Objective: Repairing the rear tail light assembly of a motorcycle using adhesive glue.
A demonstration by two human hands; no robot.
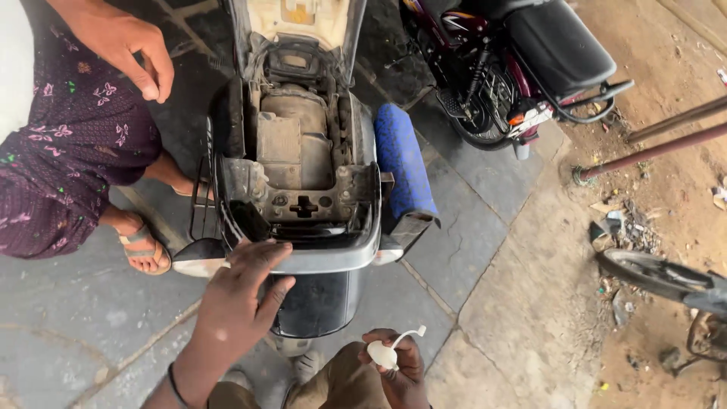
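Down low, left hand (238, 291) lies open, fingers spread against the scooter's grey rear rail (333, 257), below the open underseat compartment (291, 144). Right hand (397, 367), beside the knee, pinches a small white bulb (382, 354).

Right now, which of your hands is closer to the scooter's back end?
Left. The left hand rests on the scooter's rear body; the right hand is lower, apart from it, holding a small white part.

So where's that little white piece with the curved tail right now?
In the head view the small white piece sits low, just right of centre, pinched in the right hand, below the scooter's rear end, where the left hand rests.
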